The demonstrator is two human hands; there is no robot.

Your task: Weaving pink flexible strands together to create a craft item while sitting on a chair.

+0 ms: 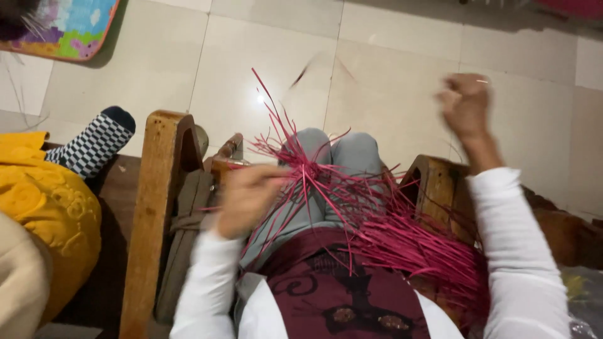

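A loose bundle of thin pink strips point(377, 232) lies across my lap, over grey trousers and a maroon patterned top. My left hand point(246, 198) is closed around several of these strips near their crossing point above my knees. My right hand point(466, 103) is raised out to the right over the tiled floor, fingers closed in a fist; it is blurred, and a thin strip may run from it, though I cannot tell for sure. Both arms wear white sleeves.
I sit in a wooden chair; its left armrest point(154, 207) and right armrest point(436, 188) flank my legs. A foot in a checkered sock point(94, 143) and a yellow cushion point(47, 207) lie at left. A colourful mat point(63, 28) is at top left on pale floor tiles.
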